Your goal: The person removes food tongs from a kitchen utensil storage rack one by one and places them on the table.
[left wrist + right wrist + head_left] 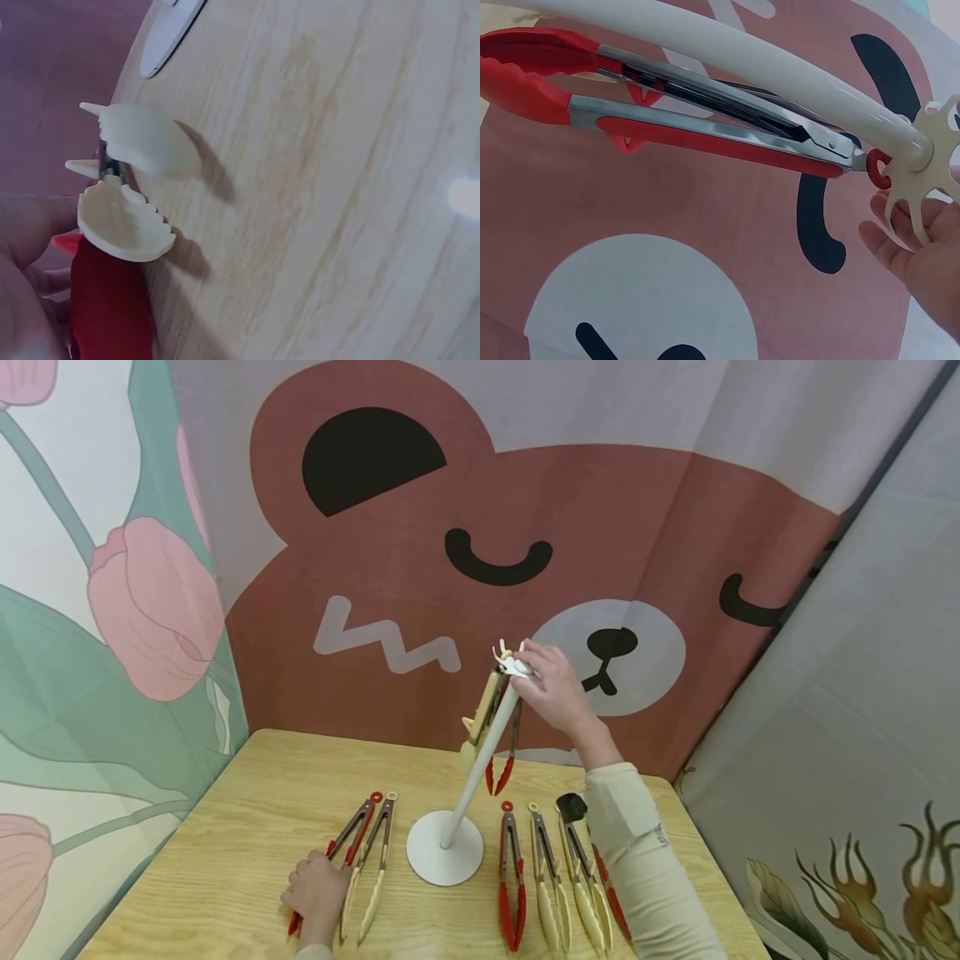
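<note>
In the head view my left hand [317, 893] grips a pair of red-tipped tongs [367, 817] lying at the table's left. Close to the right of it lie cream-tipped tongs [375, 883]; their scalloped heads [146, 142] show in the left wrist view beside the red head [112, 307]. My right hand [553, 687] pinches the edge of the white hook rack [516, 667] atop a white stand [480, 768]. From its hooks hang red tongs [727, 146], by a red loop, and cream tongs [486, 710]. The rack partly hides the right fingers in the right wrist view.
Right of the stand's round base [445, 864] lie red tongs [512, 893], two cream tongs [551, 902], and another red pair [613, 897] partly behind my sleeve. A black object [572, 807] sits at one cream pair's top. A printed bear curtain [360, 710] hangs behind the table.
</note>
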{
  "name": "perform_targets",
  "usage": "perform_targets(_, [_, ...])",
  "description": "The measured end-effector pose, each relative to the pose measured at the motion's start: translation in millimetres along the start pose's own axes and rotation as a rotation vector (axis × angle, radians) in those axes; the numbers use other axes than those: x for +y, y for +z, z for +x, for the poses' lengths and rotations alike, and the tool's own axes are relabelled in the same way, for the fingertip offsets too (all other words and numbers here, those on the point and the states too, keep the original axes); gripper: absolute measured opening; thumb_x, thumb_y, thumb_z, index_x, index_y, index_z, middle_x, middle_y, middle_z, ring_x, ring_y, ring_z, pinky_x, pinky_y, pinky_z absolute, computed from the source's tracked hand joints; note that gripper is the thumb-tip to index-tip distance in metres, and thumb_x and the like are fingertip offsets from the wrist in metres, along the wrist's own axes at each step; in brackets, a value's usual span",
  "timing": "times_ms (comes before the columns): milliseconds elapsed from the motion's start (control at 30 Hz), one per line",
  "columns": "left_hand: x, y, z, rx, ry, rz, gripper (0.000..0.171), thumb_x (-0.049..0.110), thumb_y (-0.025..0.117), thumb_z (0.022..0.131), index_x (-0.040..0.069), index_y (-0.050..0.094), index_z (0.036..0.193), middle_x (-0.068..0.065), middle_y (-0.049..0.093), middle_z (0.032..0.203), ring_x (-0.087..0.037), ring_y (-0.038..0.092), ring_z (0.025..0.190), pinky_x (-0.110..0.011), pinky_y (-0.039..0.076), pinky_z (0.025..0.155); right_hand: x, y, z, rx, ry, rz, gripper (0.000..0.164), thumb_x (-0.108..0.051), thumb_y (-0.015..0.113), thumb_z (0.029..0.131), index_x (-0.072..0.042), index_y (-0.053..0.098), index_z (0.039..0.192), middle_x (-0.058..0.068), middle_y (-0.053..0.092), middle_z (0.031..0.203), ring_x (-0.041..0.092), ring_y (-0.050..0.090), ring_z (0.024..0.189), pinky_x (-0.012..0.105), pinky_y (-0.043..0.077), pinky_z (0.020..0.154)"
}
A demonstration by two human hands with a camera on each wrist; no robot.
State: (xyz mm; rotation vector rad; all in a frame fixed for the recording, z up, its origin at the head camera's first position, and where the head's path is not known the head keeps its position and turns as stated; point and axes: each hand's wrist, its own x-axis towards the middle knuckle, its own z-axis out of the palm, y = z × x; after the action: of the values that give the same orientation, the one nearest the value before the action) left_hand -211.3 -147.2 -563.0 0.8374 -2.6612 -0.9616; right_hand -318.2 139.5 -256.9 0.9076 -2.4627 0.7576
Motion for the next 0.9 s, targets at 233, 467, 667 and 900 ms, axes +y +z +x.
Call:
perform_targets(233, [3.4,-7.0,-0.3,-0.043,0.002,-0.019,0.043,0.023,0.066,0.075,-0.013,0.049,0.090,-0.032,0.051,0.087,-0.050,0.047,0.087,-0.061,0.034,0.068,-1.7,-3.1,1.3,-0.039,0.026,-0.001,0.045,-0.026,0.048,0.086,-0.002,0.052,0.123,0.014,0.036,0.137,0.028,0.031,0.122,0.046,0.038,0.087])
perform_targets(467, [6.5,-10.5,2.0,-0.074,0.013,-0.027,0.043,0.023,0.061,0.078,-0.013,0.048,0.096,-0.031,0.050,0.089,-0.049,0.046,0.089,-0.062,0.033,0.069,-5.6,-5.9,1.1,-0.085,0.053,0.005,0.047,-0.027,0.050,0.087,-0.001,0.049,0.126,0.016,0.031,0.139,0.030,0.026,0.125,0.048,0.035,0.090])
perform_targets(667, [11.9,-16.9,2.5,-0.071,0.047,-0.051,0.048,0.023,0.059,0.081,-0.011,0.046,0.111,-0.032,0.048,0.103,-0.048,0.043,0.097,-0.061,0.033,0.073,-12.0,-8.7,-0.3,-0.058,0.057,-0.118,0.049,-0.036,0.053,0.087,-0.002,0.053,0.123,0.018,0.036,0.136,0.033,0.028,0.123,0.051,0.031,0.093])
perform_targets(900, [18.5,-21.4,2.2,-0.023,0.140,-0.087,0.050,0.020,0.060,0.081,-0.013,0.044,0.116,-0.034,0.045,0.108,-0.048,0.041,0.100,-0.058,0.034,0.074,-24.3,-9.4,-2.1,-0.064,0.213,-0.119,0.062,-0.051,0.049,0.085,-0.004,0.051,0.125,0.019,0.033,0.137,0.037,0.026,0.124,0.053,0.029,0.094])
